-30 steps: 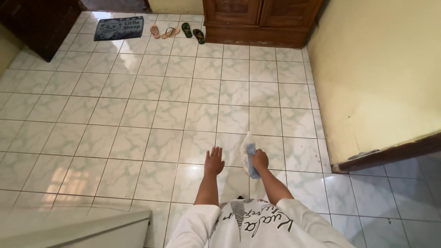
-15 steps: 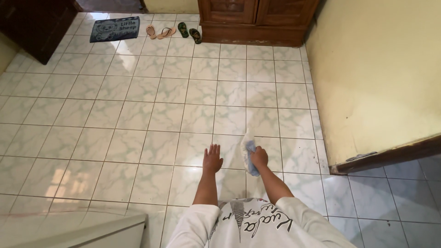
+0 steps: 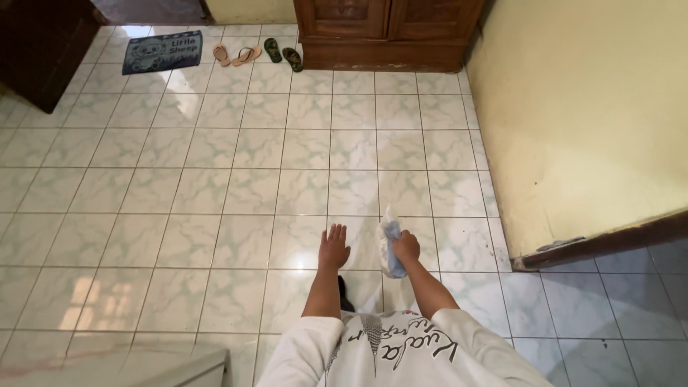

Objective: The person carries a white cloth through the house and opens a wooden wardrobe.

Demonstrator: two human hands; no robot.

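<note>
Two hands out ahead of me over the tiled floor point(image 3: 236, 186): my right hand point(image 3: 406, 247) closed around a crumpled white-and-blue cloth point(image 3: 390, 240), my left hand point(image 3: 334, 248) open, fingers spread, holding nothing, just beside it.

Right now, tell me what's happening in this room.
A person in a white printed shirt stands on a pale marbled tile floor, both arms held out in front. The right hand grips a crumpled white and blue cloth; the left hand is open and holds nothing. Across the room lie two pairs of sandals beside a blue doormat, in front of a wooden cabinet. A yellowish wall stands to the right.
</note>
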